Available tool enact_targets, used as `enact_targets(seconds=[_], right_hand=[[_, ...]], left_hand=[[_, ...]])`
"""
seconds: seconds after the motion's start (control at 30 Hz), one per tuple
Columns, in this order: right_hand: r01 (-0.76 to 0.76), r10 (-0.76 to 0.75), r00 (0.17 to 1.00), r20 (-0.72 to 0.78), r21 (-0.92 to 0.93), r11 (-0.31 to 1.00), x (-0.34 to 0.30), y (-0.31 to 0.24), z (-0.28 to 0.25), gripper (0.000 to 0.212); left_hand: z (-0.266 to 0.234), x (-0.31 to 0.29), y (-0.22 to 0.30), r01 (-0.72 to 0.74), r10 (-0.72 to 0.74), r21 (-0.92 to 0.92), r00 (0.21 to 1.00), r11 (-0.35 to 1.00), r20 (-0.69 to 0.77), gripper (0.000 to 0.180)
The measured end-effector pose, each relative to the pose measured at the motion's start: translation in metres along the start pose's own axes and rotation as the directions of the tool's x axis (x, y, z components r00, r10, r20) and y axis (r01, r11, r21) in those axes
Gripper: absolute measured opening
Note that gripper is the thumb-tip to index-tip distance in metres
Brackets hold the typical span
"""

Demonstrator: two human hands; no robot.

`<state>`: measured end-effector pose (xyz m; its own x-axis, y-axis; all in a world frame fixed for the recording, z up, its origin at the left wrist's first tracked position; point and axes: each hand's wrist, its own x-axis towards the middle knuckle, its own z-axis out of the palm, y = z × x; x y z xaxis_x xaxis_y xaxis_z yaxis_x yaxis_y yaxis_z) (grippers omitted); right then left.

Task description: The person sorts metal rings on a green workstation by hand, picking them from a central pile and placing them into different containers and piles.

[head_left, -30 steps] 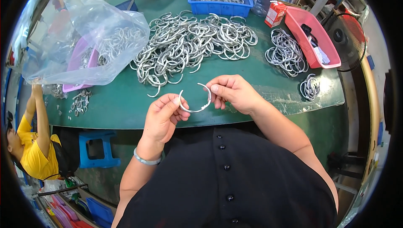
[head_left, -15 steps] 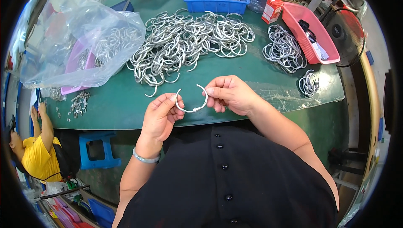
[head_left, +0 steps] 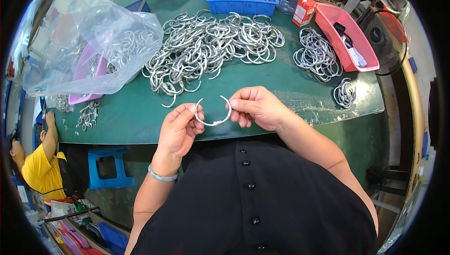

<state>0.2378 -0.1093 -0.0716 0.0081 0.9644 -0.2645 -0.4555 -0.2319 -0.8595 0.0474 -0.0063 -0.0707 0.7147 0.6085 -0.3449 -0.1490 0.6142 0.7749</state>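
Between my two hands is a silver open-ended bangle (head_left: 214,124), its gap facing away from me. My left hand (head_left: 179,128) pinches one side of it, and my right hand (head_left: 257,107) pinches the other side near the end. A small pale detail shows on the bangle's lower curve, too small to make out. Beyond my hands lies a large heap of similar silver bangles (head_left: 206,44) on the green table (head_left: 140,119). To the right are a smaller pile of bangles (head_left: 318,55) and a little cluster of bangles (head_left: 345,93).
A clear plastic bag (head_left: 93,44) covers part of a purple basket (head_left: 84,74) at left, near small rings (head_left: 89,115). At the back stands a blue bin (head_left: 241,5); at right are a pink basket (head_left: 347,39), a red carton (head_left: 304,12) and a fan (head_left: 386,39).
My hands stay almost in place, still gripping the bangle, which has tilted slightly. The person in yellow at left has shifted and stretched an arm along the table.
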Motion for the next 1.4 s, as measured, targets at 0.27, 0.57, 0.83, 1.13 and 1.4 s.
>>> enact_targets(seconds=[0.27,0.57,0.83,1.13,1.4], right_hand=[[-0.001,0.0,1.0,-0.012,-0.038,0.999,-0.0032,-0.0014,0.0028,0.014],[0.017,-0.018,1.0,-0.014,-0.069,0.997,-0.0058,-0.0032,0.0067,0.015],[0.001,-0.003,1.0,-0.026,-0.091,0.996,-0.0051,-0.0008,0.0072,0.017],[-0.029,0.027,0.999,-0.028,-0.08,0.996,-0.0039,0.0012,0.0056,0.017],[-0.04,0.038,0.999,-0.033,-0.055,0.998,-0.0005,0.0013,0.0028,0.018]], left_hand=[[0.0016,-0.0037,-0.0008,-0.091,0.09,0.041,0.996,0.995,0.011,0.012],[0.001,-0.006,-0.001,-0.107,0.107,0.058,0.994,0.993,0.004,0.014],[-0.0007,-0.0052,-0.0013,0.01,-0.01,-0.041,1.0,0.999,-0.011,0.014],[-0.0023,-0.0035,-0.0028,0.041,-0.042,-0.123,0.999,0.992,-0.002,0.012],[-0.0015,0.0,-0.0016,0.055,-0.056,-0.135,0.998,0.989,0.001,0.013]])
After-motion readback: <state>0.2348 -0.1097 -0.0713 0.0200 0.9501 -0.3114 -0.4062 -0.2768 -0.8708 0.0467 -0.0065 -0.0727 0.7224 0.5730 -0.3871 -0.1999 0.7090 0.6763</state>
